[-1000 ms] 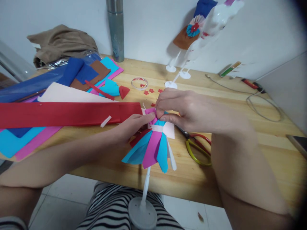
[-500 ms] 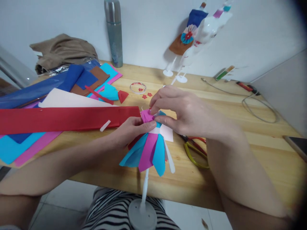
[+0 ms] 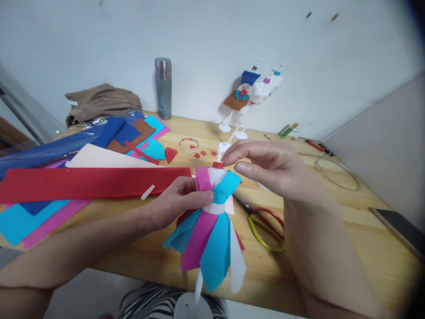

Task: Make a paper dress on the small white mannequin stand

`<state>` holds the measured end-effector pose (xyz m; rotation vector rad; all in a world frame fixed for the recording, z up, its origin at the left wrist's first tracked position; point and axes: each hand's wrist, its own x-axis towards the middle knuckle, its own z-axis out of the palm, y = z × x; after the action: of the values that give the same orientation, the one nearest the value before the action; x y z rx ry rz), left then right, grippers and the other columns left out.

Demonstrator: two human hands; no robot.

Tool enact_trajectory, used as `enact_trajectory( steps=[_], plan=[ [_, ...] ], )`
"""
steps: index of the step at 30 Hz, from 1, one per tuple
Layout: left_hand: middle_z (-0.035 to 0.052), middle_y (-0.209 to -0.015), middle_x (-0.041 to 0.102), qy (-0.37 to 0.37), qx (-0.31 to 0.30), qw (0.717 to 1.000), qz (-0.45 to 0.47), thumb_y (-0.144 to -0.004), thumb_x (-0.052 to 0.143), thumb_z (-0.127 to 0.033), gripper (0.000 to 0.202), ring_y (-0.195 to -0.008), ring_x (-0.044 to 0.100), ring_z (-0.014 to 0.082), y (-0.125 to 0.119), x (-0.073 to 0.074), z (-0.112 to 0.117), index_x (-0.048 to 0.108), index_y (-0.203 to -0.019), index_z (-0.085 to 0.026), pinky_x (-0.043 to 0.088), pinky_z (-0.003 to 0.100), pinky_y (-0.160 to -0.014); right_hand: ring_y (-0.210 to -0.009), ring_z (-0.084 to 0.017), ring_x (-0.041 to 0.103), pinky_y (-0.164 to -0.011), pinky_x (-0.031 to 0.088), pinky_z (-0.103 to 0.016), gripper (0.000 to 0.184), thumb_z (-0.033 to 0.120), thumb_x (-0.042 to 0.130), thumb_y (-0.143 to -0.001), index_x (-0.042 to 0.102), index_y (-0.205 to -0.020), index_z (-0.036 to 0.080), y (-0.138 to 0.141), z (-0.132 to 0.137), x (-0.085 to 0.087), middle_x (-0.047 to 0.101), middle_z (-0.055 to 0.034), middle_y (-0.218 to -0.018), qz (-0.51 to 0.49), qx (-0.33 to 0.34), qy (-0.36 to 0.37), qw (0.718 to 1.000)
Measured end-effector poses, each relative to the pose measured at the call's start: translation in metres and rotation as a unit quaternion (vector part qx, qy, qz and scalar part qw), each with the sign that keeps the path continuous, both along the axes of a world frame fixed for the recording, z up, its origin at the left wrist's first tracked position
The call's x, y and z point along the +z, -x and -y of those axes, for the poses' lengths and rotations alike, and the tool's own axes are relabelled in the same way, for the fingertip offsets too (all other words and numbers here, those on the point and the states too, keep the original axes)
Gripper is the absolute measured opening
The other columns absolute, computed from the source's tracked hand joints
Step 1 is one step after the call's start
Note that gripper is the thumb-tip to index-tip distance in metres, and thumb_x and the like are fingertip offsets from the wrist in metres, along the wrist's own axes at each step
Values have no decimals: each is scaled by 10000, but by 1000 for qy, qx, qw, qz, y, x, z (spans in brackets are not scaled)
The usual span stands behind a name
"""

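Note:
A small white mannequin on a stand wears a dress of fabric or paper strips: pink and blue shoulder pieces, a white waistband, a pink, blue and white skirt and a red collar. My left hand grips its torso from the left, thumb across the front. Beside the neck hovers my right hand, its fingers apart; nothing shows between them. The stand's round base is low in view over my striped clothing. Scissors with red and yellow handles lie to the right.
Red, blue, pink and brown sheets cover the table's left side. Behind stand a thermos, dressed mannequins and a tape roll. Small red flowers lie near the middle. A phone and a cable are at right.
My right hand has lifted off the mannequin's chest, up and to the right. The blue shoulder strip and red collar now show. The view has tilted upward.

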<state>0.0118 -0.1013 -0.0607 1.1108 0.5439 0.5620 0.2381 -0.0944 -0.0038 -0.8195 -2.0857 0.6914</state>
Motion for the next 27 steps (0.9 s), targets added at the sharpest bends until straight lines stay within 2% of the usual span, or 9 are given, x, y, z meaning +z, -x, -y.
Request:
enact_trajectory(
  steps=[4,10,13,15,20,24,27],
  plan=[
    [78,-843,715,-60,-25,998,-14,-739,767,-609,486,-717,627,176,4,17,0,758,-887,-146,486,263,-642,-820,-167,707,-711,567,-298,96,304,665,-930,760,-918,293,3,12,7,758,-8,-888,-87,0,14,996],
    [68,-832,710,-192,-1,981,-40,-752,748,-516,372,-729,618,186,-3,44,-3,764,-876,-166,480,269,-638,-782,-172,710,-665,573,-301,109,397,708,-907,777,-908,313,6,29,14,768,-8,-891,-155,-46,-13,987],
    [59,-836,701,-223,34,973,-45,-753,733,-482,331,-738,608,186,-10,47,-5,748,-865,-171,480,271,-633,-726,-171,689,-626,549,-305,151,438,731,-880,777,-872,293,2,31,17,757,-9,-819,-158,-94,-17,983],
    [40,-772,665,-232,51,971,-41,-765,717,-461,301,-711,584,172,-14,47,-6,733,-841,-171,469,267,-627,-717,-176,679,-634,538,-317,168,440,742,-866,771,-833,278,-1,33,18,745,-10,-772,-150,-124,-26,981],
    [-15,-646,542,-247,50,967,-38,-794,703,-393,220,-610,462,110,-20,51,-4,689,-744,-179,417,234,-585,-738,-188,678,-674,532,-351,36,301,764,-845,751,-816,283,0,43,23,742,-3,-787,-117,-175,-80,974],
    [-29,-612,501,-252,47,966,-35,-786,705,-354,206,-586,434,100,-22,56,-3,655,-686,-181,410,225,-568,-776,-195,683,-718,531,-371,75,230,767,-835,745,-838,302,4,49,25,743,9,-813,-114,-206,-107,966],
    [-24,-631,512,-245,46,968,-38,-794,700,-362,210,-603,452,105,-23,55,-3,651,-703,-178,422,226,-579,-804,-200,685,-744,529,-382,110,207,773,-823,749,-860,307,4,49,25,746,8,-839,-105,-198,-113,968]
  ],
)
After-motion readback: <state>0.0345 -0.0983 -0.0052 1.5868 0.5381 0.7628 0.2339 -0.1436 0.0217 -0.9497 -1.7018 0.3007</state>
